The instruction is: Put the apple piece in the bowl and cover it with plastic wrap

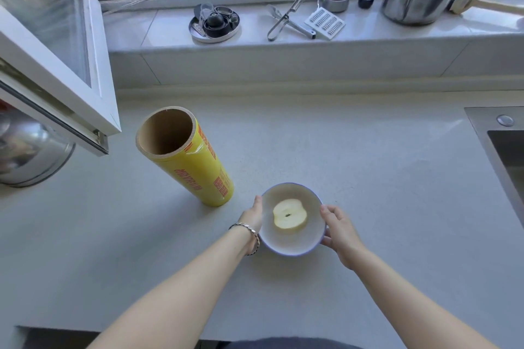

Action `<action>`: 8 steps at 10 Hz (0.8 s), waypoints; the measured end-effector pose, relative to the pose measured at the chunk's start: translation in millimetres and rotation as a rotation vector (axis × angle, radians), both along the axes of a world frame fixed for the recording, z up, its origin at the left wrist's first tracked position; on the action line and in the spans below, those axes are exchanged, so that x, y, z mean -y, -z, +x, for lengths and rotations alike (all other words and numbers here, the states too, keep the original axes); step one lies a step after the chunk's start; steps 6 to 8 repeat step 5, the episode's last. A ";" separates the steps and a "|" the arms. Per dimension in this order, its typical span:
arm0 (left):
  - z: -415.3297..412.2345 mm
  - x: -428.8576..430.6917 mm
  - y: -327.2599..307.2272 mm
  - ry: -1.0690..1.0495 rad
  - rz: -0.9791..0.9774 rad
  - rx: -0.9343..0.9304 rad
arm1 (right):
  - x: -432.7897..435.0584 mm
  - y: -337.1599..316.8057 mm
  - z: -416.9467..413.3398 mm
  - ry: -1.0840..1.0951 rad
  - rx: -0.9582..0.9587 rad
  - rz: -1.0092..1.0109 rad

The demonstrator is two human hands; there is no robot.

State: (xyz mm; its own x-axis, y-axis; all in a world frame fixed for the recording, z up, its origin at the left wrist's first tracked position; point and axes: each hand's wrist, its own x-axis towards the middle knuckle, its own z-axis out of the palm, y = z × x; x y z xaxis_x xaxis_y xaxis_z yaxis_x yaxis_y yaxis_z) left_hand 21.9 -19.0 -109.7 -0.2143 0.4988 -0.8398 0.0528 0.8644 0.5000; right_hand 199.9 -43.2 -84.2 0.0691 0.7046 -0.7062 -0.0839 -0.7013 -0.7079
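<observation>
Bowl (292, 246) gripped by left hand (252, 218) and right hand (340, 232); apple half (289, 217) laid inside, cut face up; wrap roll (195, 167) stood upright nearby.

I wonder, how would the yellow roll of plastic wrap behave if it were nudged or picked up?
The roll of plastic wrap stands on end, tall and narrow, so a nudge near the top would probably tip it. Lying down, it would likely roll. Its glossy film may feel slippery.

L. hand (252, 218): fingers hidden behind bowl (292, 248). Sink (504, 150) cut off at R edge; pot (28, 150) cut off at L edge. Roll (198, 170) print illegible.
</observation>
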 end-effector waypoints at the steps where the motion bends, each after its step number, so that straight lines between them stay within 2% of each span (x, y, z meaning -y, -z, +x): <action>1: -0.3 -3.7 17.2 -0.035 -0.007 0.038 | 0.8 3.2 -1.1 0.009 0.010 0.006; 2: -3.7 -6.1 30.1 0.003 0.010 0.032 | 1.3 6.1 1.6 -0.020 0.017 -0.002; 3: -1.7 -1.7 -20.1 0.220 0.079 -0.109 | 1.5 2.6 6.3 -0.097 0.094 0.027; 4: -0.4 1.2 -49.6 0.598 0.215 -0.419 | -6.0 -10.9 16.6 -0.294 0.237 -0.005; 5: 3.6 -1.4 -78.0 0.756 0.391 -0.592 | -13.2 -30.0 26.3 -0.439 0.391 -0.128; 8: 3.6 -1.4 -78.0 0.756 0.391 -0.592 | -13.2 -30.0 26.3 -0.439 0.391 -0.128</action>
